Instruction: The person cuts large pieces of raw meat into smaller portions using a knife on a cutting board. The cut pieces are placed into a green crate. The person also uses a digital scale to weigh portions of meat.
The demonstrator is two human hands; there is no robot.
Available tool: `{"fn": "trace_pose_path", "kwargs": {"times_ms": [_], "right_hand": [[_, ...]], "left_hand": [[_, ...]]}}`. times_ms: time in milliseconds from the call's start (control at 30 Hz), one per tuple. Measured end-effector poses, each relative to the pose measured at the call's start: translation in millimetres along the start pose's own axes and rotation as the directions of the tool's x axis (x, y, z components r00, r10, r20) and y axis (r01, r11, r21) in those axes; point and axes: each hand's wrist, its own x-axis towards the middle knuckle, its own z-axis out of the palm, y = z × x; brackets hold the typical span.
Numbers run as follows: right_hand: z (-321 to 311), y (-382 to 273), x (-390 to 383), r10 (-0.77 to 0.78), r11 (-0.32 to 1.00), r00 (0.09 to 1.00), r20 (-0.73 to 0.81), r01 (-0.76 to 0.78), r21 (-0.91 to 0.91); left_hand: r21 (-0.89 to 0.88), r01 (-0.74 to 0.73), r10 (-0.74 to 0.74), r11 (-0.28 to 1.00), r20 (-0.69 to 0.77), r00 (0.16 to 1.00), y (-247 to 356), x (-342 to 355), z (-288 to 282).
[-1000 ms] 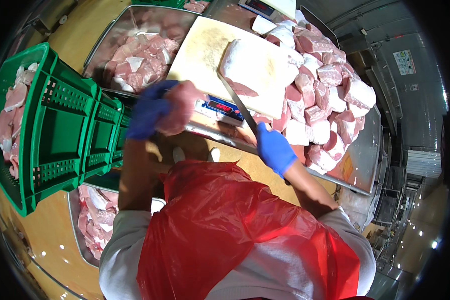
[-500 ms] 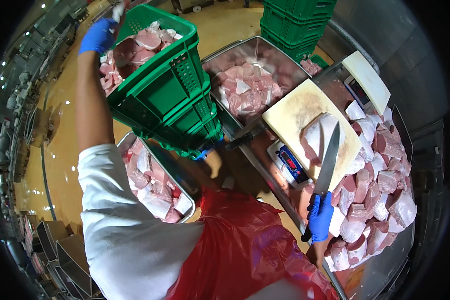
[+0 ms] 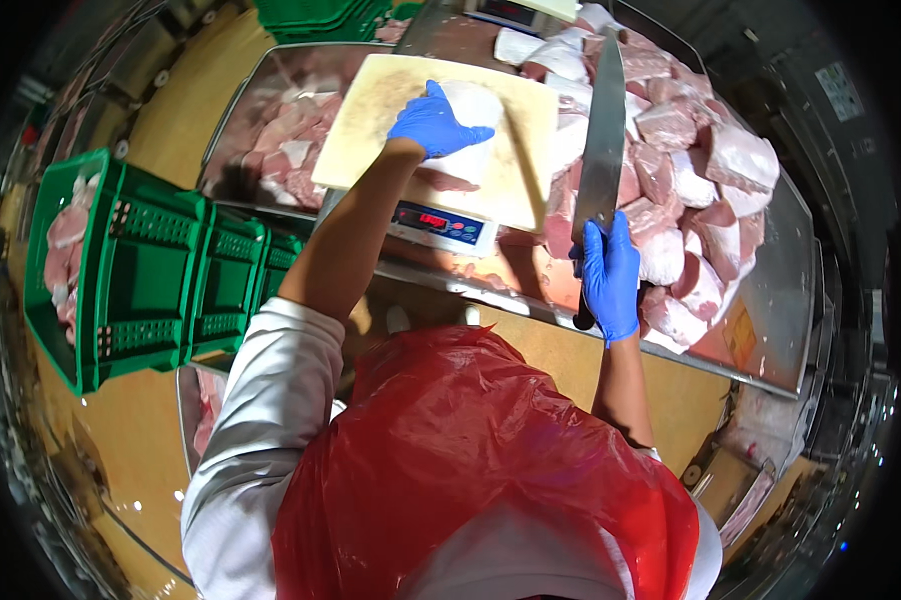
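The left hand (image 3: 433,124) lies spread on meat (image 3: 477,104) (atop the board (image 3: 527,150)); the right hand (image 3: 614,280) grips 1 knife (image 3: 603,140).

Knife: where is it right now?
Head view, right of centre: the knife is in the right hand, to the right of the cutting board.

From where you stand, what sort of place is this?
Probably a meat-cutting room: heaped raw meat chunks, a long knife in the right hand, and a green crate of meat.
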Motion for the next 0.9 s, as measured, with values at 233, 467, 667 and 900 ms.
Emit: {"fn": "trace_pose_path", "kwargs": {"times_ms": [233,467,667,900], "right_hand": [[-27,44,-58,0.277,0.959,0.96,-0.041,-0.274,0.071],[-10,70,-65,0.257,0.964,0.965,-0.06,-0.26,-0.05],[33,45,-20,-0.015,0.991,0.999,0.046,0.021,-0.136],[91,15,67,-0.284,0.874,0.922,0.262,0.362,-0.326]], "left_hand": [[0.241,-0.682,0.63,0.691,0.263,0.731,-14,37,4],[-0.018,-0.896,0.876,0.443,-0.203,0.437,-47,-27,-8],[0.053,-0.556,0.401,0.83,-0.75,0.527,-33,-93,90],[-0.1,-0.544,0.267,0.833,-0.788,0.554,-48,-82,114]]}}
